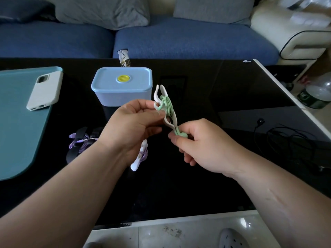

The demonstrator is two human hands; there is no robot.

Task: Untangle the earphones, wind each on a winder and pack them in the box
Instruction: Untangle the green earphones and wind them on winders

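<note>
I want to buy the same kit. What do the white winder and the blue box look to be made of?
White winder: likely soft plastic or silicone, matte, judging by its smooth thin curved prongs. Blue box: probably rigid plastic, satin sheen, moulded rounded corners and a fitted lid.

A white winder (156, 95) wrapped in green earphones (166, 104) stands near-upright between pinching fingers (157, 114); lidded blue box (123, 93) just beyond.

place: home living room | seating: blue sofa (179, 40) with grey cushions (102, 9), cream armchair (286, 27) beside it | table: glossy black coffee table (197, 176) (a phone (44, 90) lies on a teal mat (18, 131) there) | floor: pale tiles (161, 237), a slipper (232, 238)
</note>
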